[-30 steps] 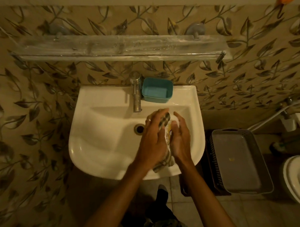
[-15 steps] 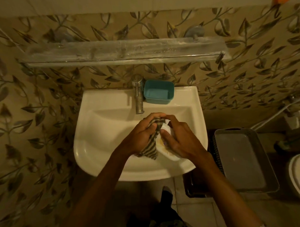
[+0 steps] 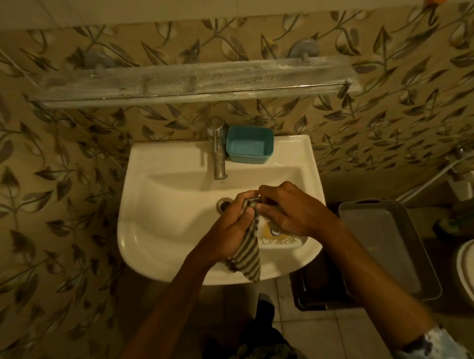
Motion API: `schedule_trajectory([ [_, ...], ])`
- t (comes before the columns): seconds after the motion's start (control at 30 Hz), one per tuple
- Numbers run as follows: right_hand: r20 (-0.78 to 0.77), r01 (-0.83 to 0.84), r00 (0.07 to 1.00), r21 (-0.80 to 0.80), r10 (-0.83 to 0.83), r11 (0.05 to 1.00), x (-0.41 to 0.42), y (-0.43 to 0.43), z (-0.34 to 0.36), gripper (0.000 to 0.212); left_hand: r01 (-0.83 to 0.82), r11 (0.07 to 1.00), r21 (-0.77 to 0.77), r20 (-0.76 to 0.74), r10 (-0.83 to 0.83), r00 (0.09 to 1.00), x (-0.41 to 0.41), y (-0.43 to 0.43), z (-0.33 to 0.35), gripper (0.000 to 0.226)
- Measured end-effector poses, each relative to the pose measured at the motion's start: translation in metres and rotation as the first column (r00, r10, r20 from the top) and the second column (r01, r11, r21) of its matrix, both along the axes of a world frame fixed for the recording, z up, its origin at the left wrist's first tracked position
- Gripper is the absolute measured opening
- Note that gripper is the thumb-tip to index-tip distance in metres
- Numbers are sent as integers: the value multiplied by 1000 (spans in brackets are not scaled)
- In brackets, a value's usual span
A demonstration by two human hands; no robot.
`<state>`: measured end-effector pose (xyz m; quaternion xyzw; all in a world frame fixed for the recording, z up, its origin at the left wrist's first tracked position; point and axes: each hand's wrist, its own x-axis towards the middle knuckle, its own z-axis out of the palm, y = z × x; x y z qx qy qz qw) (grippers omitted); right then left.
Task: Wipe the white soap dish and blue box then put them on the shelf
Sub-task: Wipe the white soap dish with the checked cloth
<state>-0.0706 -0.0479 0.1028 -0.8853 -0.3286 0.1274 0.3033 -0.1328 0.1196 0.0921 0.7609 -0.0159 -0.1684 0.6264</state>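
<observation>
Over the sink basin my left hand (image 3: 233, 227) grips a striped cloth (image 3: 248, 256) that hangs down past the sink's front rim. My right hand (image 3: 288, 208) holds the white soap dish (image 3: 278, 238), which shows a yellowish inside and is partly hidden under my fingers. The cloth's top end is pressed against the dish between both hands. The blue box (image 3: 249, 144) stands empty on the sink's back ledge, right of the tap. The long glass shelf (image 3: 196, 80) is mounted on the wall above the sink and holds nothing.
The white sink (image 3: 159, 230) has a metal tap (image 3: 218, 151) at the back and a drain (image 3: 224, 203) left of my hands. A grey plastic basket (image 3: 383, 251) sits on the floor to the right, and a toilet rim (image 3: 469, 270) shows at the far right edge.
My right hand turned the soap dish from upright between my palms to lying flatter, its inside now showing. The cloth shifted from wrapped around the dish to hanging from my left hand.
</observation>
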Motion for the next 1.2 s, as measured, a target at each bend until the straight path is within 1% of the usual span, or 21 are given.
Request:
schedule_trajectory([
  [0.07,60,95,993,39,-97,995,11,0,6,25,-61,997,-44,-10,61,998,-2,-4,-1,35],
  [0.1,56,183,980,118,-191,976,16,0,8,21,-118,991,-70,-20,117,993,-4,-6,-1,35],
  [0.13,-5,318,946,225,-325,921,21,1,9,17,-192,976,-108,-36,189,981,-4,-6,0,32],
  [0.2,-324,628,778,364,-538,688,22,5,9,20,-382,883,-272,-110,366,924,-1,-3,4,25],
  [0.23,-541,734,668,368,-511,570,18,8,8,27,-479,794,-376,-174,447,878,2,0,7,26],
  [0.27,-731,804,556,354,-395,477,10,14,6,36,-549,707,-446,-223,506,833,3,3,9,27],
  [0.3,-843,850,469,350,-263,394,3,21,3,41,-583,662,-471,-233,544,806,3,4,11,28],
  [0.33,-887,884,421,356,-187,302,-4,30,1,41,-593,660,-461,-212,567,796,0,0,15,29],
  [0.4,-870,906,419,384,-261,178,-11,51,-1,33,-571,720,-395,-114,578,808,-12,-16,15,30],
  [0.47,-773,883,465,440,-432,164,-20,68,-3,26,-540,783,-308,-3,566,824,-28,-32,11,29],
  [0.57,-714,844,532,492,-455,215,-35,73,-8,24,-543,818,-189,111,568,816,-34,-28,10,37],
  [0.63,-662,799,601,487,-448,353,-38,61,-12,28,-460,878,-130,118,474,872,-27,-16,13,45],
  [0.73,-578,635,748,484,-325,602,-43,49,-13,33,-322,941,-108,83,331,940,-12,1,24,50],
  [0.8,-539,565,793,473,-285,676,-51,49,-15,30,-317,947,-45,111,320,941,2,10,27,48],
  [0.87,-496,579,801,500,-336,643,-49,50,-13,23,-322,944,-68,91,327,941,7,9,29,47],
  [0.9,-503,619,779,519,-375,589,-43,51,-9,20,-328,939,-100,61,334,940,2,3,29,46],
  [0.97,-592,742,671,546,-447,389,-30,51,-1,17,-352,928,-122,9,355,935,-20,-13,21,43],
  [1.03,-693,827,551,529,-465,193,-25,52,1,17,-362,929,-73,-1,363,932,-43,-28,14,41],
  [1.07,-695,833,540,525,-475,178,-27,52,1,19,-374,925,-62,10,375,927,-48,-32,12,42],
  [1.1,-674,819,563,532,-478,214,-30,53,0,19,-386,921,-62,13,387,922,-45,-31,10,43],
  [1.2,-568,700,713,561,-410,441,-43,49,-8,18,-404,909,-103,-2,406,914,-19,-15,14,44],
])
